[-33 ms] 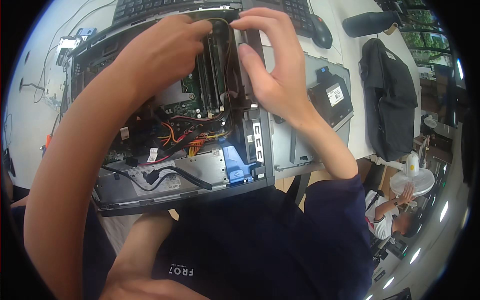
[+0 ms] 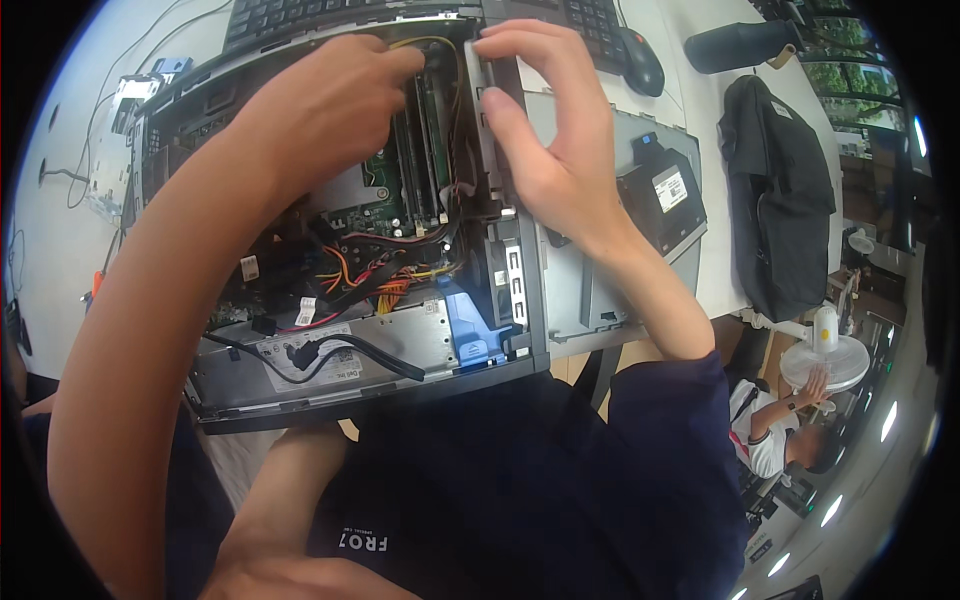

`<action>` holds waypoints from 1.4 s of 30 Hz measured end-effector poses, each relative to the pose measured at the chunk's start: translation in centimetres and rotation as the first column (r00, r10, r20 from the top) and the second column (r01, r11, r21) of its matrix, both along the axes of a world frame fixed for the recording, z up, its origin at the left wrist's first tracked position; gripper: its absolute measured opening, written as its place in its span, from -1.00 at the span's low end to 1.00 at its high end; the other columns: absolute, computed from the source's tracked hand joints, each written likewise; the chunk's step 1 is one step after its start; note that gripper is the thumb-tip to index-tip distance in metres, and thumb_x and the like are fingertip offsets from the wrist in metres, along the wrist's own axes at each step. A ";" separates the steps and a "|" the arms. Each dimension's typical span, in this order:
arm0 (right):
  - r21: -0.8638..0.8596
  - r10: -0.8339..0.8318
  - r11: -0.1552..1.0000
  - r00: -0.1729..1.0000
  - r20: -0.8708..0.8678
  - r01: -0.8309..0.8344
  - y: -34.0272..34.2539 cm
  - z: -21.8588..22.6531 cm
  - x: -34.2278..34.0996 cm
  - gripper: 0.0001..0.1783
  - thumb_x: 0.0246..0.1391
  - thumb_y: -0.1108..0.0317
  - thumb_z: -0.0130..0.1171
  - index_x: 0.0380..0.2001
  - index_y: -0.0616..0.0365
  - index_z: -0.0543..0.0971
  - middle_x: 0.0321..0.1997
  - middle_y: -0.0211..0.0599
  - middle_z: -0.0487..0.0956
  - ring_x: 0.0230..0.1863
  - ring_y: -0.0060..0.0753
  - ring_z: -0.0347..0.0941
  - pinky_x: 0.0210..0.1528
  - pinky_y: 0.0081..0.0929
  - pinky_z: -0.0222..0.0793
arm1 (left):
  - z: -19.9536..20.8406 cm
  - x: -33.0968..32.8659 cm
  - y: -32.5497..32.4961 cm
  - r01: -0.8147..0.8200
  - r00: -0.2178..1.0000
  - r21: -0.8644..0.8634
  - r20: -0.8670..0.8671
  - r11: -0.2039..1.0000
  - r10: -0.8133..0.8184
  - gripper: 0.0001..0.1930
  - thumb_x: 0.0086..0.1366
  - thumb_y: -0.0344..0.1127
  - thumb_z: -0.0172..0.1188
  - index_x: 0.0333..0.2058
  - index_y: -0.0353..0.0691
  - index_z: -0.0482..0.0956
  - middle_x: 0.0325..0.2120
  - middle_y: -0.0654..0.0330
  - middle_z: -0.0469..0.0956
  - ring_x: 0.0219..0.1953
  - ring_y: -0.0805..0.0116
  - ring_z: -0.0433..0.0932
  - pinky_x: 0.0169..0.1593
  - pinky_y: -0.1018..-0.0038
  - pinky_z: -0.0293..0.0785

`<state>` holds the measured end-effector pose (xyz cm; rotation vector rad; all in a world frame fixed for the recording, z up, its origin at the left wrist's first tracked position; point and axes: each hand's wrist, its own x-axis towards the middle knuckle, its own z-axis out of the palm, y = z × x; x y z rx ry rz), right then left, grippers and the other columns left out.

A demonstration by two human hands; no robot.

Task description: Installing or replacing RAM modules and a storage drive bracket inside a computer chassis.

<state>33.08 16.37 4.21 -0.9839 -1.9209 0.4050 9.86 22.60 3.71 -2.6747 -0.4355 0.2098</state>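
Observation:
A desktop computer case [image 2: 500,370] lies opened with its inside showing. My left hand [image 2: 335,95] reaches over the board from the left. Its fingers are bent in and closed beside the memory modules [image 2: 430,150]; what they hold is hidden. A thin yellowish cable [image 2: 455,60] runs right from near those fingertips. My right hand [image 2: 565,130] is at the case's far right edge. Its thumb and fingers are spread in a wide curve, tips at a narrow grey metal strip [image 2: 488,150]. Coloured wires [image 2: 390,290] and a metal power supply [image 2: 400,345] lie nearer me.
Keyboards [image 2: 580,20] and a mouse [image 2: 642,62] lie beyond the case. To its right are a metal side panel [image 2: 575,290], a black drive-like part [image 2: 665,190], a dark bottle [image 2: 740,48] and a black bag [image 2: 775,200]. Another bare forearm [image 2: 285,480] shows below; its owner is unclear.
My right hand has shifted slightly right, and its fingertips sit a little farther from the yellowish cable. More of the grey strip shows. My left hand is almost where it was.

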 end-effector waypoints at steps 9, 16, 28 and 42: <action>-0.343 -0.048 0.937 0.952 -0.302 -0.062 -2.2 0.3 1.7 -0.63 0.18 0.53 0.20 0.08 0.16 0.54 0.24 -0.25 0.47 0.35 -0.27 0.39 0.38 -0.19 0.36 | 0.2 1.0 -1.5 -0.043 0.994 -0.112 0.098 0.993 0.054 -0.85 0.30 -0.27 0.17 -0.33 -0.22 0.59 -0.26 0.19 0.55 -0.10 0.22 0.55 0.03 0.31 0.52; -0.423 -0.084 0.904 0.943 -0.323 -0.064 -2.6 0.5 1.7 -0.58 0.17 0.50 0.24 0.12 0.10 0.55 0.31 -0.21 0.44 0.39 -0.19 0.39 0.38 -0.12 0.40 | 3.9 6.7 -21.9 0.474 0.852 -0.853 0.507 0.217 0.132 -0.77 0.44 -0.19 0.13 -0.17 -0.25 0.54 -0.19 0.10 0.52 -0.13 0.11 0.54 0.01 0.26 0.47; -0.361 -0.043 0.932 0.976 -0.215 -0.038 -2.2 -0.1 1.1 -0.58 0.15 0.54 0.23 0.10 0.21 0.56 0.33 -0.08 0.45 0.36 -0.10 0.42 0.38 -0.23 0.37 | 0.4 1.6 -3.1 -0.060 0.975 -0.090 0.209 0.994 0.078 -0.91 0.05 -0.25 0.24 -0.54 -0.07 0.65 -0.40 0.32 0.54 -0.12 0.33 0.54 0.04 0.44 0.51; -0.394 -0.066 0.919 0.979 -0.191 -0.015 -2.8 -0.1 1.0 -0.61 0.14 0.54 0.23 0.07 0.22 0.57 0.34 0.01 0.45 0.34 0.04 0.41 0.42 -0.14 0.25 | 0.0 2.0 -3.2 -0.143 0.916 -0.159 0.354 0.977 0.192 -0.91 0.05 -0.34 0.27 -0.54 -0.11 0.53 -0.46 0.26 0.42 -0.30 0.28 0.47 -0.19 0.43 0.49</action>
